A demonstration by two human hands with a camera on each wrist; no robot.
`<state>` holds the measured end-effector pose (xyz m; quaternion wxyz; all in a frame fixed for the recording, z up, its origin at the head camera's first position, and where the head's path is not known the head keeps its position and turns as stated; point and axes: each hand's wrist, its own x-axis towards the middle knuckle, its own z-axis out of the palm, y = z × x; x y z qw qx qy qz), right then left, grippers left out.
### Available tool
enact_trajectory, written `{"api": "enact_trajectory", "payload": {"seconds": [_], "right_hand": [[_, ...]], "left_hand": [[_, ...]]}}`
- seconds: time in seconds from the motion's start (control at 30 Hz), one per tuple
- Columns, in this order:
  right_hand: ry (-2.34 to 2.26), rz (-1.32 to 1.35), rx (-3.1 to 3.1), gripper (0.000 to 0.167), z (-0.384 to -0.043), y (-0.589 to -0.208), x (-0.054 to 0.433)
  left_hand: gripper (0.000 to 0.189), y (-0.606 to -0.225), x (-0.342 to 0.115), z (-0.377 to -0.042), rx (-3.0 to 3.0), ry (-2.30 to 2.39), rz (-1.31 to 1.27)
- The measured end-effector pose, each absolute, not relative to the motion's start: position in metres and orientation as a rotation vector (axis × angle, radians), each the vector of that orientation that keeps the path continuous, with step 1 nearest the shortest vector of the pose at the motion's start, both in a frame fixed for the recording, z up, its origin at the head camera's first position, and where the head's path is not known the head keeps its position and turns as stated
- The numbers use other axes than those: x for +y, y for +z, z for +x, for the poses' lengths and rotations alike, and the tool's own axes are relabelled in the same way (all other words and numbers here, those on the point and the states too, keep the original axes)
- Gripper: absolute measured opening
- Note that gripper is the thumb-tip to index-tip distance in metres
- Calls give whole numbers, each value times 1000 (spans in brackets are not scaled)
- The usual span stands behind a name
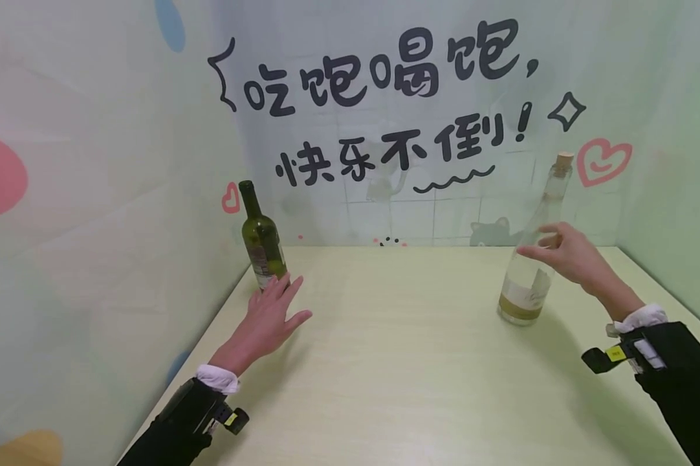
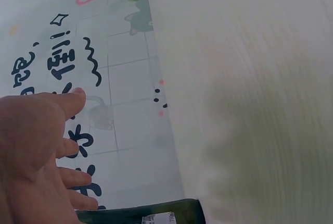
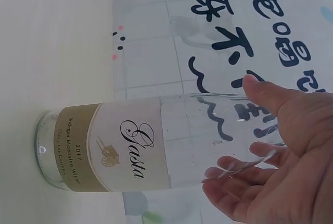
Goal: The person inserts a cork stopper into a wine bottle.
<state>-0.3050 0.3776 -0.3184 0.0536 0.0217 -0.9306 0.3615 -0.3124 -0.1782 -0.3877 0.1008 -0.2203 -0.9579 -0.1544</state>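
Note:
On the right of the table, a clear glass wine bottle (image 1: 525, 291) stands with a cork in its mouth and a white and gold label. My right hand (image 1: 568, 252) curls round its upper body. In the right wrist view, the thumb (image 3: 265, 91) lies along one side of the bottle while the other fingers (image 3: 239, 182) bend round the opposite side, partly seen through the glass. To the left, a dark green wine bottle (image 1: 261, 236) stands at the table's far left. My left hand (image 1: 268, 321), fingers spread, is in front of its lower part and grips nothing.
A pale wood-grain table (image 1: 385, 362) stretches between the two bottles. Behind it hangs a printed backdrop (image 1: 385, 213) with black lettering, and patterned side walls (image 1: 82, 259) rise along both edges. Each forearm carries a small wrist camera (image 1: 600, 359).

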Motion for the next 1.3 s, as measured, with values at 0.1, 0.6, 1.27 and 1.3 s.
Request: {"api": "enact_trajectory", "payload": {"seconds": [0.1,0.6,1.27,1.3], "right_hand": [[1108,60,-2838,101,-313,-316,382],[1037,-43,-2851,111,-334,-312,401],[1041,-189,-2769,113,-365,-317,428],[1038,-190,-2764,113,-366,-317,429]], "left_hand": [[76,-389,-182,-311,-2829,-447,-627],[78,-394,-193,-322,-2846,-412,-647],[77,-399,-195,-326,-2845,-406,-638],[77,-398,-195,-325,-2844,-407,-637]]}}
